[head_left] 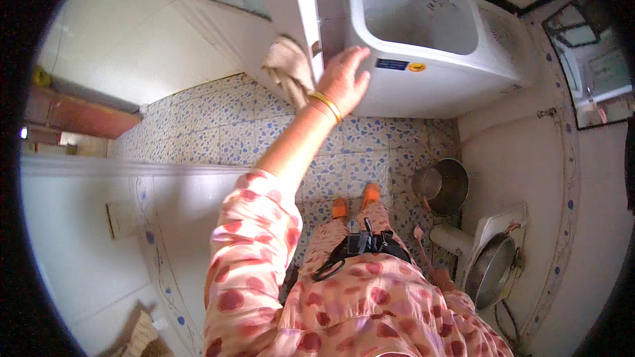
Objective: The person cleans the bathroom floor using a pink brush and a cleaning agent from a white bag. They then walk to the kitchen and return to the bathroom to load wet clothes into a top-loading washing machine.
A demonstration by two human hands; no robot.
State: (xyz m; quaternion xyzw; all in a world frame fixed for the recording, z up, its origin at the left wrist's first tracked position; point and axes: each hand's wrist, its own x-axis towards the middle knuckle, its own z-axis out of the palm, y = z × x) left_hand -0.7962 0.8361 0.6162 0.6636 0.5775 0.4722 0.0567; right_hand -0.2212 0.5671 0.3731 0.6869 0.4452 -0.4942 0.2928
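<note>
My left arm, in a pink sleeve with red dots, reaches far forward. My left hand [342, 82], with a yellow bangle at its wrist, is held open beside the edge of a white door [305, 10]. The fingertips are close to the front corner of a white washing machine [423, 86], whose tub stands uncovered. A beige cloth [286, 63] hangs at the door, just left of the hand. Low on the right, my right hand [443, 280] is partly hidden by my clothes. It appears closed on a thin pink stick-like thing [421, 241], whose kind I cannot make out.
A metal bucket [451, 186] stands on the blue-speckled tiled floor [231, 116] by the right wall. Nearer me, a metal basin [493, 271] rests on a white sink [473, 251]. A tap [548, 113] and a mirror [589, 59] are on that wall. A white partition [178, 192] is at left.
</note>
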